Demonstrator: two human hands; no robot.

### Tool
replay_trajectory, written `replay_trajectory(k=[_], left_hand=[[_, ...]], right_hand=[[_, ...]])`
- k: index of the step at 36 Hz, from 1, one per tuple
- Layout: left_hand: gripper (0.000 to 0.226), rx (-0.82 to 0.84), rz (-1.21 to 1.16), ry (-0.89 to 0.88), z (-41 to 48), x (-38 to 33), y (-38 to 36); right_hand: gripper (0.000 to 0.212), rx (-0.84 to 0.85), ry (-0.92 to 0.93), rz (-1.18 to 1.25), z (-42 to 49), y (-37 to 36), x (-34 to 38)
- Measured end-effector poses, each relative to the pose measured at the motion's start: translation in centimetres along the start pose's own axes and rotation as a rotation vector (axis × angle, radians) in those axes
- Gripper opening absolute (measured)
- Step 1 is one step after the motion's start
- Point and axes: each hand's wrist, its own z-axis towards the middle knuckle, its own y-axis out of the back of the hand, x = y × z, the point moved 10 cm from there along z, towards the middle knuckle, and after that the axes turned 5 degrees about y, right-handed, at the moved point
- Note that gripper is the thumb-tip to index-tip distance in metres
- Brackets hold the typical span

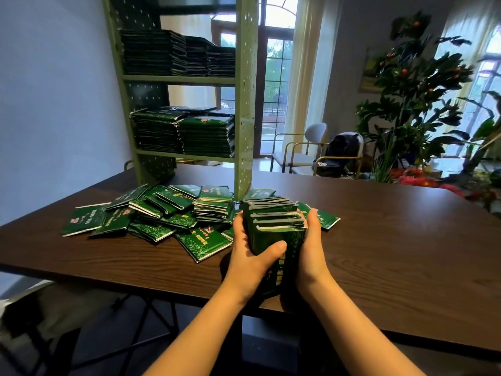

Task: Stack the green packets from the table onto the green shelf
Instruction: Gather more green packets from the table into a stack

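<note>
Now underway: gathering a bundle (pixel 273 226) for shelving.
Loose packets (pixel 162 218): heaped on the table (pixel 393 240) at the green shelf's (pixel 179 79) foot.
Left hand (pixel 249 264): grips the bundle, thumb across its front.
Bundle: on edge, before the shelf's right panel (pixel 245 104).
Right hand (pixel 311 251): clasps the bundle's other side.
Next: likely lifting it around that panel onto the part-filled lower tier (pixel 168 154).
Right of shelf: chairs (pixel 298 153), plant (pixel 414 90).

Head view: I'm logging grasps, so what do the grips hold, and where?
A bundle of packets: left grip on its left side, thumb across the front; right grip on its right side.
</note>
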Motion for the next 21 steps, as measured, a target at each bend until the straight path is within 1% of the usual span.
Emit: replay_trajectory(k=[3,6,10,11,12,14,16,18,19,20,21], left_hand=[[0.087,0.011,0.043,-0.006,-0.1,0.1,-0.1],[0.075,-0.004,0.130,-0.014,0.1,-0.1,0.2],[0.059,0.014,0.236,-0.012,0.6,-1.0,0.7],[0.057,0.022,0.246,-0.009,0.8,-1.4,0.8],[0.058,0.032,0.256,-0.009,1.0,-1.8,0.9],[0.071,0.030,0.260,-0.010,1.7,-2.5,1.3],[0.077,0.015,0.240,-0.010,2.3,-3.5,1.6],[0.078,-0.006,0.237,-0.019,2.9,-4.8,2.1],[0.078,-0.025,0.236,-0.025,3.1,-5.4,2.3],[0.078,-0.054,0.226,-0.034,3.4,-6.2,2.6],[0.080,-0.088,0.214,-0.034,3.7,-6.9,2.9]], right_hand=[[0.083,-0.011,-0.030,0.025,0.3,0.6,-0.8],[0.089,-0.098,-0.055,0.012,0.5,1.3,-1.4],[0.106,-0.197,-0.071,-0.075,1.9,2.8,-2.6],[0.106,-0.191,-0.052,-0.103,2.3,2.8,-2.5],[0.106,-0.189,-0.035,-0.140,2.6,2.6,-2.2],[0.108,-0.214,0.016,-0.203,3.0,1.8,-0.6],[0.112,-0.163,0.052,-0.258,4.0,0.6,0.2],[0.119,-0.141,0.052,-0.340,3.9,-1.5,1.7],[0.113,-0.142,0.076,-0.378,4.1,-2.1,2.5],[0.102,-0.139,0.109,-0.411,4.4,-2.9,3.4],[0.097,-0.125,0.108,-0.445,4.9,-3.8,3.7]])
